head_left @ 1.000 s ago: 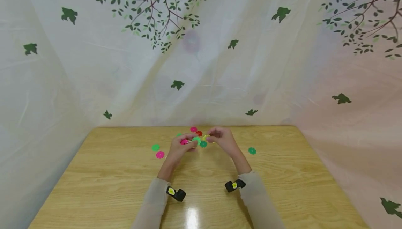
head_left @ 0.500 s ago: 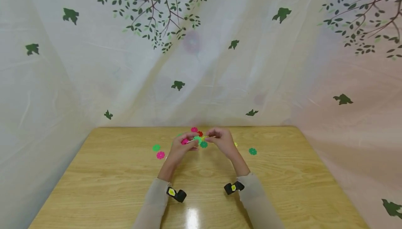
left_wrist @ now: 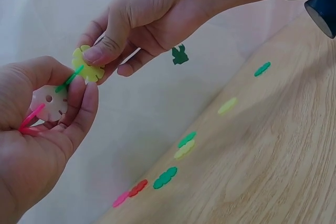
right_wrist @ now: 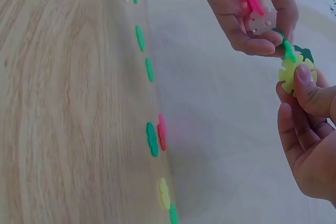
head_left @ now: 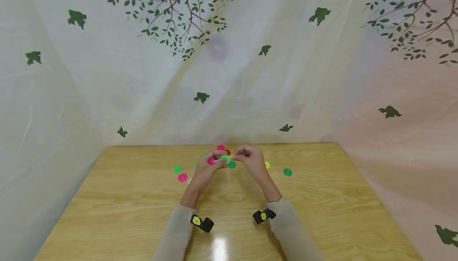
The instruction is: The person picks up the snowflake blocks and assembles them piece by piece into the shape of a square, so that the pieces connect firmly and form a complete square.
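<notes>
My left hand (head_left: 204,171) holds a short chain of notched plastic snowflake discs: a pink disc (left_wrist: 31,119), a white disc (left_wrist: 53,109) and a green disc (left_wrist: 68,80). Between thumb and fingers, my right hand (head_left: 253,162) pinches a yellow snowflake disc (left_wrist: 79,62). The yellow disc's edge meets the green disc's edge; whether their slots are engaged, I cannot tell. Both hands are raised above the far part of the table. Fingers hide part of the pink and white discs.
Loose discs lie along the wooden table's (head_left: 229,213) far side. Among them are a dark green disc (head_left: 288,172) at right, a pink disc (head_left: 182,177) and a light green disc (head_left: 177,169) at left, and a red disc (left_wrist: 138,188). A printed curtain (head_left: 243,106) hangs behind.
My right hand has shifted slightly left and turned the yellow disc nearly edge-on toward the green one. A loose yellow disc on the table now shows beside the right wrist. The left hand stays nearly still.
</notes>
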A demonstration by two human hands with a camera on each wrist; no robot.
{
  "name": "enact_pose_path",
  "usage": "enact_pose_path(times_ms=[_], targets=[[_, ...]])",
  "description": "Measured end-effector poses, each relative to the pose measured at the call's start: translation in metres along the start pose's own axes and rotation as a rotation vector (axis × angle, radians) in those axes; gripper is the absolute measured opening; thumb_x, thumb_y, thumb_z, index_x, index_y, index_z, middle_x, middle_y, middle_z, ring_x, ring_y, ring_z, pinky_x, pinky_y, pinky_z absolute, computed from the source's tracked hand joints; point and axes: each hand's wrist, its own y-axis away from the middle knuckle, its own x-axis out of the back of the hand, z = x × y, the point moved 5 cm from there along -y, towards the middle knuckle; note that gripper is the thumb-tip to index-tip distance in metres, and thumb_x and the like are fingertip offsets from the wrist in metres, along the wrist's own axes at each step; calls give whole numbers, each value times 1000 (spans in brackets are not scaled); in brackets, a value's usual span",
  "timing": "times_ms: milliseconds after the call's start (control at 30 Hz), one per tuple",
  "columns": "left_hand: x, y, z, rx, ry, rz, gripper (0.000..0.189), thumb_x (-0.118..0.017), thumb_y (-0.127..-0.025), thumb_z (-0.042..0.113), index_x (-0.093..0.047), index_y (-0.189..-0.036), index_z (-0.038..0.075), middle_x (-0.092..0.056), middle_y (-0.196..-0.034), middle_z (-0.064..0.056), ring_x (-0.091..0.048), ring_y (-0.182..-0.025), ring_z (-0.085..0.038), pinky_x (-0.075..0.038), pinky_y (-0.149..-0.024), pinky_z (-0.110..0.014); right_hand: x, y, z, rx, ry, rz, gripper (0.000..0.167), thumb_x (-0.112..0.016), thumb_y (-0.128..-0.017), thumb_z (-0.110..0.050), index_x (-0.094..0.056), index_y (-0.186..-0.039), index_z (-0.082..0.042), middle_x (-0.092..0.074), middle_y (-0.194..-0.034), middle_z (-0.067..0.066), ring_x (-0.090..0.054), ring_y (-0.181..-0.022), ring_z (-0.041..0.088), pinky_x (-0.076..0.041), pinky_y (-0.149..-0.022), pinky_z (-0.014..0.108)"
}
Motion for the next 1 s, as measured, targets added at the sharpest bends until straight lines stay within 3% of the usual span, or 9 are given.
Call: enact_pose_path(times_ms=[267, 400, 567, 700, 1000], targets=[[-2, -1, 0, -15, 18, -15, 34, -66, -94, -4, -57, -123, -18, -59, -92, -2, -66, -78, -9, -61, -83, -25, -1, 5, -20, 52, 30, 27, 7, -74, -82, 16, -68, -78, 15, -70, -84, 31, -62, -69, 5, -55, -63, 19], [-2, 0, 0, -11, 1, -24, 32, -63, -93, -7, -58, -123, -19, -61, -90, 0, -63, -78, -7, -61, -80, -22, -3, 3, -11, 31, 43, 27, 7, -74, -82, 17, -68, -77, 15, -70, -83, 30, -62, -68, 6, -58, -63, 23], [-2, 2, 2, -13, -9, -25, 30, -62, -92, -8, -59, -121, -18, -61, -88, 1, -63, -78, -7, -61, -78, -22, -7, 1, 9, 68, 83, 37, 9, -77, -81, 12, -69, -76, 11, -71, -81, 28, -62, -68, 9, -55, -62, 20], [-2, 4, 2, -5, -31, -33, 29, -63, -93, -5, -61, -120, -17, -62, -90, 1, -62, -80, -9, -61, -79, -23, -6, 5, 12, 82, 60, 48, 9, -80, -80, 7, -72, -75, 6, -72, -80, 24, -62, -66, 11, -52, -59, 18], [1, 3, 2, 9, -91, -49, 29, -67, -96, 4, -64, -122, -8, -62, -100, -3, -66, -86, -13, -62, -86, -30, -1, 1, 13, 98, 99, -49, 5, -79, -84, 0, -75, -85, -1, -75, -86, 17, -65, -74, 4, -57, -66, 20]])
